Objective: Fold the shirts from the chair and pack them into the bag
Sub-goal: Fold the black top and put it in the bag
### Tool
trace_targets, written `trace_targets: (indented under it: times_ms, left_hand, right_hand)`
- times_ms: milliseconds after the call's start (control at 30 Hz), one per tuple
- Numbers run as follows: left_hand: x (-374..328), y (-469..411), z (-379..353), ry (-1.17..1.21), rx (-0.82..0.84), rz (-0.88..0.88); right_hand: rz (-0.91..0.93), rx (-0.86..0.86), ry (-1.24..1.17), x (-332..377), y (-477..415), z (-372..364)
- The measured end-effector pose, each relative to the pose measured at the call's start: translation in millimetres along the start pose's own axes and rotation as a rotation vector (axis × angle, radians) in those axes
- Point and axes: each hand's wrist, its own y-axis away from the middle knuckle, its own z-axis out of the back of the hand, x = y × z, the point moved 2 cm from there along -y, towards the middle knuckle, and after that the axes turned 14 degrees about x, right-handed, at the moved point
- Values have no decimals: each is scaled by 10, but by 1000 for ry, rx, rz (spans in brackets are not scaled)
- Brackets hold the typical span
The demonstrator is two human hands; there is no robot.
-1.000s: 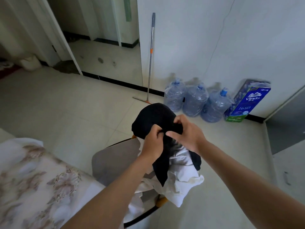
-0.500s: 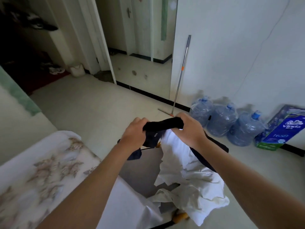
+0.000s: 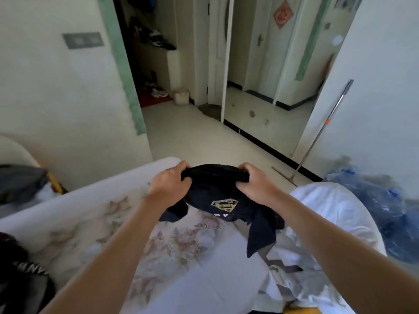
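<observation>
Fingers point(image 3: 181, 167) of the left hand point(image 3: 169, 185) curl over one end of a bunched roll of dark cloth, and the right hand point(image 3: 256, 185) clamps the other end the same way, thumbs tucked under. Between them hangs the dark shirt point(image 3: 217, 200), logo facing up, held in the air above the right edge of the bed point(image 3: 102, 223), close to its far corner.

One dark flap droops past that edge and reaches the white shirts point(image 3: 328, 205) heaped just beside the bed. If the hands swing left now, that flap could probably catch the white heap and drag part of it to the floor.

Both grips are on gathered fabric, not on clean shoulder seams, so the shirt would likely land twisted and fold crooked unless it is shaken out first. Laid this near the edge, its hanging weight could pull it off the sheet.

A dark lettered object point(image 3: 25, 270) lies at the bed's near left corner; whether it is the bag, I cannot tell.
</observation>
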Motion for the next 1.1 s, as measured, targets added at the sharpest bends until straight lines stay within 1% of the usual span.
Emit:
trace_targets:
  times_ms: [100,200,300,367,433,533,600,667,700,733,800,867,900,933,967,1000,1033,1100]
  left_hand:
    - [746,468,63,42,59,130]
    - [1343,931,-25,45,127,240]
    - [1794,1297,-15,33,168,338]
    - [2020,1483,90,19,146,383]
    - [2224,1590,173,43,105,409]
    - [2465,1633,281,73,89,462]
    - [2595,1600,346,48,116,501]
    - [2704,1509,418,-107,159,552]
    - [2773,1442,446,-158,177,593]
    - [2829,1374,474,-149,176,638]
    - [2939,1184,506,43,135,691]
    - [2963,978,542,252,66,680]
    - [2991,874,546,282,-32,665]
    - [3033,784,511,348,-137,628]
    - [3034,722,448,468,-217,561]
    - [3057,679,327,536,-267,507]
    - [3053,637,175,561,-243,480]
    - [3009,617,-218,524,-75,500]
  right_hand:
    - [-58,198,150,269,-79,-592]
    - [-105,356,201,449,-110,-1093]
    - [-97,513,262,734,-170,-1429]
    - [-74,587,254,959,-254,-1582]
    - [-41,623,231,1173,-370,-1701]
    - [-32,627,256,1415,-599,-1856]
    - [-19,580,365,1528,-789,-1903]
    - [25,479,613,1626,-1069,-1923]
    - [23,405,701,1677,-1216,-1926]
    - [5,345,715,1724,-1370,-1936]
    - [-33,274,542,1805,-1680,-1981]
    - [0,190,299,1896,-1870,-2028]
    - [47,179,217,1926,-1914,-2072]
    - [101,212,161,1937,-1923,-2135]
    - [151,262,137,1905,-1908,-2228]
    - [189,307,140,1816,-1900,-2337]
    - [206,352,171,1682,-1887,-2450]
    - [226,465,302,1343,-1830,-2676]
